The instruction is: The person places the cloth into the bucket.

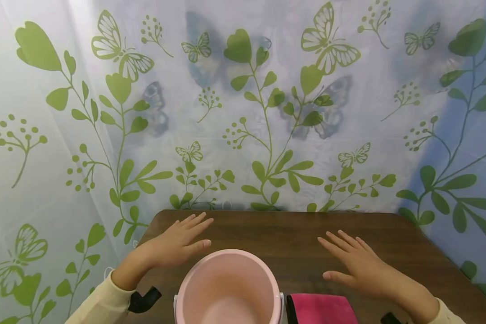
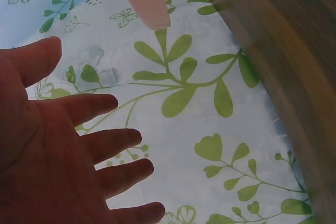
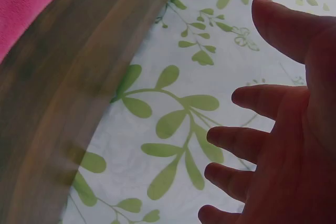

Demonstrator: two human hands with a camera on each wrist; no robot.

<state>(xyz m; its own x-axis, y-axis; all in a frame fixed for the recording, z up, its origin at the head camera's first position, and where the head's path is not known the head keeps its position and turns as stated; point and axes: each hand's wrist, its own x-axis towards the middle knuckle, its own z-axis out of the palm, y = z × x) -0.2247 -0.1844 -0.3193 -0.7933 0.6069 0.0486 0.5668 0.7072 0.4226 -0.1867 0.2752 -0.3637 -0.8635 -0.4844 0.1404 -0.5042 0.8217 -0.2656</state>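
Note:
A pink bucket (image 1: pixel 228 258) stands on the brown table at the near middle of the head view, its opening facing up. My left hand (image 1: pixel 178 240) hovers just beyond its left side, fingers straight and spread, holding nothing. Over the table to the right, my right hand (image 1: pixel 358 265) is likewise spread and holds nothing. Nearest to that hand lies a folded bright pink cloth (image 1: pixel 324 308) with a black edge, beside the bucket. In the left wrist view, part of the bucket (image 2: pixel 144 1) shows above the fingers.
The wooden table (image 1: pixel 275 229) has rounded far corners. Behind it and along both sides hangs a pale curtain (image 1: pixel 210 130) printed with green leaves and butterflies. A white handle mount (image 1: pixel 281 301) sits on the bucket's right side.

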